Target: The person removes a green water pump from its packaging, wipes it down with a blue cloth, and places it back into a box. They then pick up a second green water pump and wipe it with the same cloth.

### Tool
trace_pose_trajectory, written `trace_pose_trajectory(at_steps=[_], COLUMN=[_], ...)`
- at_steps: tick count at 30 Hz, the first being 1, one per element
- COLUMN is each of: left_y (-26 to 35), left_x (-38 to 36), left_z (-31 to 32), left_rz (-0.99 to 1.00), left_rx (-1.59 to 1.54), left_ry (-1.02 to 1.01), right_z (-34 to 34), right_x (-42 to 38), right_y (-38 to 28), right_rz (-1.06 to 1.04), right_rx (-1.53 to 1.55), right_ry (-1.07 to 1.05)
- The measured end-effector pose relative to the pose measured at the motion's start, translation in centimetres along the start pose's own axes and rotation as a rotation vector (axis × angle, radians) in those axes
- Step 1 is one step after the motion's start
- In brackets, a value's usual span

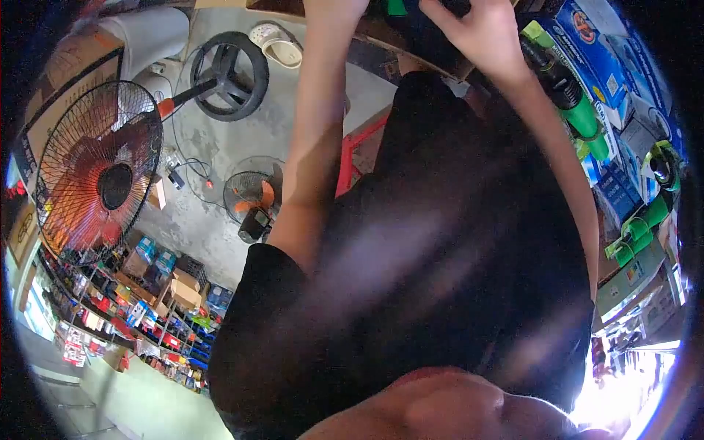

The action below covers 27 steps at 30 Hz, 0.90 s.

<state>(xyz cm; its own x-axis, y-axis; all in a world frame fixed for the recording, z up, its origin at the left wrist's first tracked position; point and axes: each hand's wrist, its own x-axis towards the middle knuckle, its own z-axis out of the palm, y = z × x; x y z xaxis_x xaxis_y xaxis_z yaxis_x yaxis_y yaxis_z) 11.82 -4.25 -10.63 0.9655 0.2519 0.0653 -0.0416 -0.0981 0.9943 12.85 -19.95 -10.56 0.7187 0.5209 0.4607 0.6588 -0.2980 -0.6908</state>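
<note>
At the top edge of the head view, the right hand [477,33] is clenched on a dark object [440,15], judged to be under handling at the bench; a steadier grip is called for next. The left hand [334,7] is cropped, so its state cannot be told. Blue boxes [598,48] are stacked just beside green torches [579,110].

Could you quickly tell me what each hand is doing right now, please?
Left hand: mostly cut off at the top edge; grip cannot be told.
Right hand: fingers curled on a dark object; whether it grips it is unclear.

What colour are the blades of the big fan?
Red-orange, behind a black wire guard; the big fan shows in the head view.
</note>
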Motion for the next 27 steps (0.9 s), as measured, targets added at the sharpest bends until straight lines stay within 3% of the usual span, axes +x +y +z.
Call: trace_pose_trajectory(at_steps=[5,8,10,11,12,13,14,15,17,18,19,21,22,23,25,27], left_y=[-1.4,-1.3,2.1,1.0,-1.0,0.8,3.1,3.3,3.0,-0.3,0.6,3.3,-2.0,-2.1,-2.0,-2.4], left_x=[0.2,1.0,1.7,1.5,1.0,0.6,1.6,1.5,1.0,0.6,0.7,1.1,1.1,0.9,0.6,0.6], left_z=[0.1,-0.2,-0.2,-0.2,-0.3,0.1,-1.0,-1.4,-1.9,-0.5,-1.0,-2.6,-1.8,-2.1,-3.1,-3.6], left_rz=[-0.055,-0.076,-0.674,-0.675,-0.462,-0.248,-0.753,-0.754,-0.648,-0.223,-0.225,-0.69,0.002,0.003,0.189,0.183], left_rx=[0.085,0.033,-0.151,-0.151,-0.171,-0.19,-0.496,-0.494,-0.905,-0.538,-0.54,-1.325,-0.824,-0.822,-0.898,-1.028], left_ry=[0.099,0.118,0.333,0.331,0.242,0.154,0.29,0.29,0.428,0.426,0.424,0.463,0.314,0.313,0.097,0.034], right_z=[-0.2,-0.3,-0.5,-0.5,0.7,0.4,0.0,-0.3,-0.3,-0.2,-0.1,0.1,0.1,0.0,-0.1,-0.1], right_x=[0.0,-0.2,0.0,0.0,-0.4,-0.4,-0.3,-0.2,0.0,0.1,0.0,0.0,0.2,0.5,0.5,0.1], right_y=[0.0,0.0,0.0,0.0,1.2,1.0,0.7,0.5,0.2,0.0,0.0,-0.2,-0.4,-0.7,-0.9,-0.5], right_rz=[-0.098,-0.158,-0.135,-0.112,-0.234,-0.233,-0.112,0.011,0.086,0.16,0.163,0.281,0.281,0.318,0.357,0.145], right_rx=[0.031,-0.086,-0.111,-0.137,0.261,0.261,0.064,-0.134,-0.146,-0.16,-0.162,-0.188,-0.187,-0.167,-0.146,-0.115], right_ry=[0.01,-0.237,-0.319,-0.403,-0.152,-0.152,-0.3,-0.445,-0.46,-0.476,-0.476,-0.37,-0.369,-0.367,-0.364,-0.234])
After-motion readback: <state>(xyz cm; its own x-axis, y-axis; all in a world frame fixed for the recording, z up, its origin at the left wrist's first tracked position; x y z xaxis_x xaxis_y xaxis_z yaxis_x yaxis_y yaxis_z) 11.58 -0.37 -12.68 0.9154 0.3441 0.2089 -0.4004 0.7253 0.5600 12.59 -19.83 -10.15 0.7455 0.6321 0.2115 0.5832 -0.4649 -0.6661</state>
